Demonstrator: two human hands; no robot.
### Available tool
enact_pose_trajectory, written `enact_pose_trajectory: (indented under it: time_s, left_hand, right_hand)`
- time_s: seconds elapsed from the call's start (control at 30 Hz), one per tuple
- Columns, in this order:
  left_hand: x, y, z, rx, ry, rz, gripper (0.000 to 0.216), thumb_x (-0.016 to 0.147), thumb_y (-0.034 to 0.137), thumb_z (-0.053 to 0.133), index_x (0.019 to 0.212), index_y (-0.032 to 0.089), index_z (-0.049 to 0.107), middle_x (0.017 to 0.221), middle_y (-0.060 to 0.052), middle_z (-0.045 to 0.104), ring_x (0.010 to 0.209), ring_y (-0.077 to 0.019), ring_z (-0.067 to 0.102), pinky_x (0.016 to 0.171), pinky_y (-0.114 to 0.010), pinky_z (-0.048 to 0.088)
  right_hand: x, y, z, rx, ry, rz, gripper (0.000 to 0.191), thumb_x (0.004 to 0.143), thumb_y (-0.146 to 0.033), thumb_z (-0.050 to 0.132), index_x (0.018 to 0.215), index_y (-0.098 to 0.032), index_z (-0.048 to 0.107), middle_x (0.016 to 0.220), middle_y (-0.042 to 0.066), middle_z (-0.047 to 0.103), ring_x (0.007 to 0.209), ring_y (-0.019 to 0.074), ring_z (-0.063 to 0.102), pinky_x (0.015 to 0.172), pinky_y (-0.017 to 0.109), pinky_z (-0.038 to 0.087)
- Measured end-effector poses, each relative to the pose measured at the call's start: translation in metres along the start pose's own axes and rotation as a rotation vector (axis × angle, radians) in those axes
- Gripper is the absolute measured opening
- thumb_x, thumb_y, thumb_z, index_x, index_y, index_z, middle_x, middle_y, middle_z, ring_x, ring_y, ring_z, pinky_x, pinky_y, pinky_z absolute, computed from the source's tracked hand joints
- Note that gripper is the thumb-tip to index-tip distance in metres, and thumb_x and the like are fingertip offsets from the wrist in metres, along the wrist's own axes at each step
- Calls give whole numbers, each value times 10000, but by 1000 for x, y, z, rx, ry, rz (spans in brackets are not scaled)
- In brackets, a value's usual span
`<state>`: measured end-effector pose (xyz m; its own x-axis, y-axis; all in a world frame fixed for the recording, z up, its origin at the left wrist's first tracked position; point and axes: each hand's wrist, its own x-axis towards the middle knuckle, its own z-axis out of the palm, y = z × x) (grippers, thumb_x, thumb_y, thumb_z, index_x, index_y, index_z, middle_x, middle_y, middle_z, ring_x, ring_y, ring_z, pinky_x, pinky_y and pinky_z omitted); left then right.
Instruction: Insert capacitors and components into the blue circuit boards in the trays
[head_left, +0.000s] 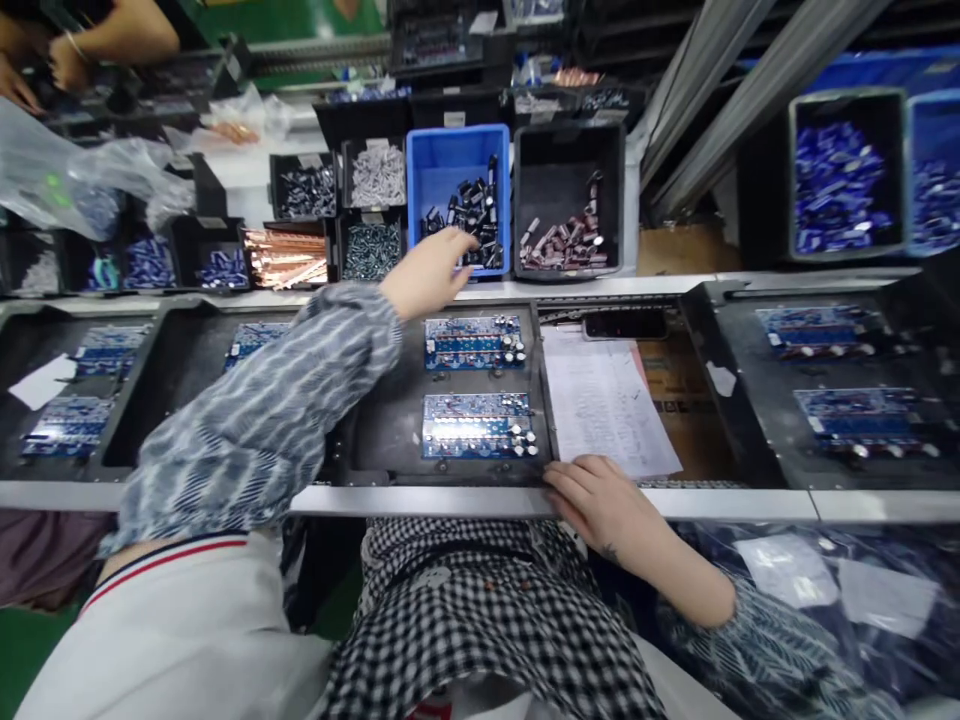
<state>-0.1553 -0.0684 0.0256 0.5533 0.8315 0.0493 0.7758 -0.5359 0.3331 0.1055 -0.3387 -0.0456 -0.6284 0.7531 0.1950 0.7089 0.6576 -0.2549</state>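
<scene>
My left hand reaches to the front edge of a blue bin that holds loose black cylindrical capacitors. Its thumb and forefinger are apart, and I see nothing between them. My right hand lies open on the front metal rail, fingers stretched over the near edge of a black tray. Two blue circuit boards sit in that tray: the far board and the near board. Both carry several round silver-topped parts along their right side.
A black bin with brown cylindrical parts stands right of the blue one. Printed sheets and a phone lie right of the tray. More boards sit in neighbouring trays. Slanted metal posts rise behind; another person's hand shows at top left.
</scene>
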Motion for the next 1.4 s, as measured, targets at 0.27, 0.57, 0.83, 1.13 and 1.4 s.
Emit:
enact_pose_trajectory:
  time_s: [0.27, 0.57, 0.83, 1.13, 1.4]
  left_hand:
    - [152, 72, 63, 139, -142, -40, 670, 981, 261, 610, 1592, 47, 440, 1550, -214, 481, 1412, -372, 472, 1197, -409, 378]
    - [190, 74, 102, 92, -151, -157, 818, 907, 455, 724, 1592, 102, 449, 1575, -204, 458, 1394, -373, 506, 1150, -409, 427]
    - [196, 91, 102, 32, -217, -187, 427, 1010, 258, 671, 1382, 52, 632, 1380, -180, 641, 1309, -309, 593, 1144, -436, 453]
    - [192, 71, 64, -329, -15, -233, 301, 1125, 234, 411, 1406, 131, 443, 1474, -64, 560, 1244, -130, 525, 1193, -342, 364]
    - [103, 99, 60, -958, -295, -229, 304, 1128, 457, 435, 1155, 254, 660, 1137, -97, 723, 1065, -216, 671, 723, -406, 590]
  right_hand:
    - [-48, 47, -38, -151, 52, 107, 282, 1053, -216, 494, 870, -169, 704, 835, 63, 754, 769, 217, 619, 734, 351, 456]
    - [-76, 77, -52, -209, 40, 214, 345, 1066, -241, 462, 817, -199, 697, 750, 49, 731, 704, 210, 620, 722, 371, 453]
    - [-78, 79, -51, -227, -22, 261, 381, 1087, -294, 428, 835, -190, 693, 745, 61, 721, 702, 233, 629, 704, 388, 438]
    - [-54, 61, -66, -178, 88, 242, 258, 1053, -225, 498, 902, -215, 707, 779, 55, 747, 673, 213, 655, 670, 373, 461]
    - [17, 82, -88, 39, 283, 342, 267, 1003, -327, 562, 1239, -253, 664, 1147, 113, 757, 937, 263, 725, 818, 435, 590]
